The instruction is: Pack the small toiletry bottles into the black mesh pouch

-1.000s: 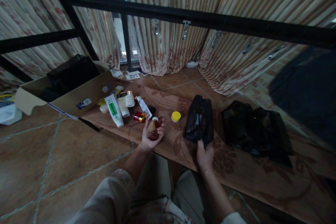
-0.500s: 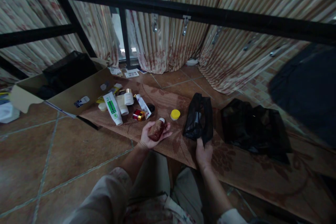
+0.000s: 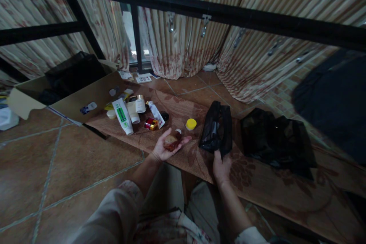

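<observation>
My left hand (image 3: 164,148) cradles a small bottle (image 3: 170,142) of reddish-brown liquid with a whitish cap, the palm turned up and fingers partly round it. At the near end of a black mesh pouch (image 3: 210,133), my right hand (image 3: 222,167) grips the edge; the pouch stands on the cloth-covered bench. A small jar with a yellow lid (image 3: 191,124) sits between the bottle and the pouch. Left of the bottle lie a red and gold jar (image 3: 151,124), a slim white tube (image 3: 156,113), a green-marked white tube (image 3: 122,116) and a gold-capped white bottle (image 3: 140,104).
A cardboard box (image 3: 71,105) with black bags (image 3: 76,72) in it stands at the bench's left end. More black mesh bags (image 3: 277,137) lie to the right. Behind are a dark metal rail (image 3: 183,5) and striped curtains (image 3: 171,53); tiled floor (image 3: 94,156) shows at left.
The bottle in my left hand has turned and tipped lower in the palm, and the fingers have shifted slightly. My right hand keeps its hold on the pouch.
</observation>
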Action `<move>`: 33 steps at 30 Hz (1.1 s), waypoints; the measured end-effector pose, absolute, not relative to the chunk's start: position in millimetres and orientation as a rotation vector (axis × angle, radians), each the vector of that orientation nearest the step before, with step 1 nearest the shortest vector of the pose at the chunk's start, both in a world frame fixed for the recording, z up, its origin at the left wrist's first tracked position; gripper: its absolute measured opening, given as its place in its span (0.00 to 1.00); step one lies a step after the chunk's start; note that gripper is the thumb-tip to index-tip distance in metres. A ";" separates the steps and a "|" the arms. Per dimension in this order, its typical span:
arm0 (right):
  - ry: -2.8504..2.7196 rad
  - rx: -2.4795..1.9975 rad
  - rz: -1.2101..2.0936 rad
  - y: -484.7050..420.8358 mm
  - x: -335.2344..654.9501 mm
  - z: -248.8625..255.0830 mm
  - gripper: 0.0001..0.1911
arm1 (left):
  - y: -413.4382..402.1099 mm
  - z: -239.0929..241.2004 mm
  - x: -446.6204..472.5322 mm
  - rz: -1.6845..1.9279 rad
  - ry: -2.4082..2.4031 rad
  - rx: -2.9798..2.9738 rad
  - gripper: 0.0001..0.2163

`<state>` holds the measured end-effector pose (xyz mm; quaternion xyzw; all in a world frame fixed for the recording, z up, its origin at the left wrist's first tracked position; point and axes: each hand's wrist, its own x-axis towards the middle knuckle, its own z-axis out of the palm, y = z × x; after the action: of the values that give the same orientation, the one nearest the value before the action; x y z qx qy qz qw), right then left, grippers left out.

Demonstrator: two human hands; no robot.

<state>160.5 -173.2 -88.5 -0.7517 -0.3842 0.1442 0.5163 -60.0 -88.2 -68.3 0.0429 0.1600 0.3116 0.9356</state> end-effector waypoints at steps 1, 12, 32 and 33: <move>-0.922 -1.800 0.351 -173.2 160.3 -88.3 0.30 | -87.6 -69.6 -61.4 0.612 0.316 0.109 0.23; -0.897 -1.794 0.411 -173.3 158.3 -84.1 0.28 | -88.4 -76.9 -53.3 0.695 0.353 0.193 0.19; -0.917 -1.799 0.418 -172.6 160.7 -86.0 0.24 | -105.2 -73.5 -45.9 0.881 0.388 0.487 0.32; -0.915 -1.798 0.416 -172.7 160.6 -86.1 0.24 | -104.5 -73.2 -45.2 0.884 0.399 0.485 0.32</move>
<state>160.6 -172.7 -86.1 -0.7483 -0.3808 0.1731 0.5149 -45.2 -104.5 -73.2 0.2307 0.1900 0.4205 0.8567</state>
